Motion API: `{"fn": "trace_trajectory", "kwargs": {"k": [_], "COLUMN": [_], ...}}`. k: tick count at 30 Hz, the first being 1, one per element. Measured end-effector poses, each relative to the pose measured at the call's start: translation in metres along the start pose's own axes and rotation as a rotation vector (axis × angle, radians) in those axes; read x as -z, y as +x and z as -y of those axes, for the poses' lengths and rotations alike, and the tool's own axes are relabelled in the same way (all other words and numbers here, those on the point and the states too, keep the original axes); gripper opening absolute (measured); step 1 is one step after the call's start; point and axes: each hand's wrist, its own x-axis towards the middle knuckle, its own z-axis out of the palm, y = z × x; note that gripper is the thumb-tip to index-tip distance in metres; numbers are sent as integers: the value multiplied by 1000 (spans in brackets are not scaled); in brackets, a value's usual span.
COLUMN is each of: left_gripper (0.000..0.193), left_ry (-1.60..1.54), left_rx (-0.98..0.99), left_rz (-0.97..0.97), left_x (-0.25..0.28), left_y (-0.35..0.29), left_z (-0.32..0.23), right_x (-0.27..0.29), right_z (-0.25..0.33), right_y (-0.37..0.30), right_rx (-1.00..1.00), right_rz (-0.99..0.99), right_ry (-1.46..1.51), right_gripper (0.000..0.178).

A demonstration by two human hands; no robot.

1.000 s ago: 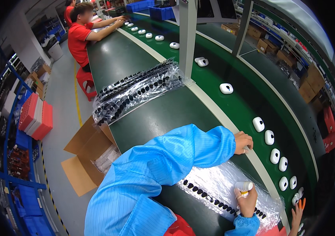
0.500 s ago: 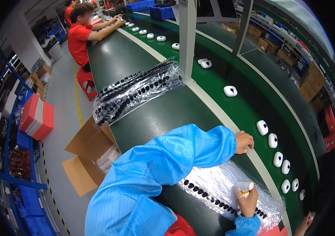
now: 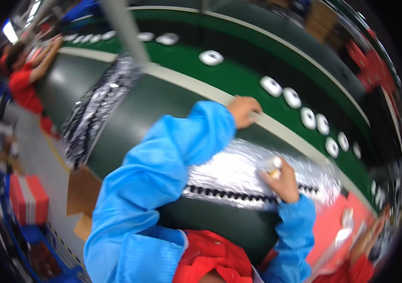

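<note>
My left hand point(image 3: 244, 112) rests at the conveyor's pale rail point(image 3: 285, 133), its fingers curled over the edge. In my right hand point(image 3: 285, 183), between thumb and fingers, is a small white rounded case point(image 3: 273, 162) with a bit of yellow low on it, blurred by motion. That hand is above a clear plastic sheet point(image 3: 229, 165) on the dark green bench. A row of small black pieces point(image 3: 224, 193) runs along the sheet's near edge. Beyond the rail, several white rounded cases with dark spots, such as this white case point(image 3: 308, 118), sit on the green belt.
Left on the bench lies a stack of plastic strips with black pieces point(image 3: 99, 104). Below it stands an open cardboard box point(image 3: 80, 193). A metal post point(image 3: 125, 33) rises by the rail. Co-workers are at far left point(image 3: 24, 85) and lower right, beside a pink-red surface point(image 3: 328, 221).
The view has swung to the right, bringing the pink-red surface and the lower-right co-worker's arms further in. My left hand stays on the rail and my right still holds the white case.
</note>
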Motion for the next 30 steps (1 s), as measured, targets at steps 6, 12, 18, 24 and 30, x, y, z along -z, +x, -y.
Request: {"fn": "trace_trajectory", "kwargs": {"k": [6,12,18,24,30], "left_gripper": [18,18,17,16,17], "left_ry": [32,16,44,42,36], "left_rx": [-47,-11,0,4,27], "left_rz": [75,85,76,82,77], "left_x": [-9,-14,-7,-9,-10], "left_y": [4,1,-2,0,-2], "left_z": [-1,-5,-3,-6,-3], "right_x": [1,0,-4,-3,-3], "right_z": [-4,-5,-7,-9,-2], "right_y": [-3,-9,-6,-7,-7], "right_rx": [-26,-45,-2,-7,-45], "right_rz": [-15,-15,-9,-3,0], "right_ry": [35,-2,22,6,15], "right_gripper": [28,26,27,26,27]}}
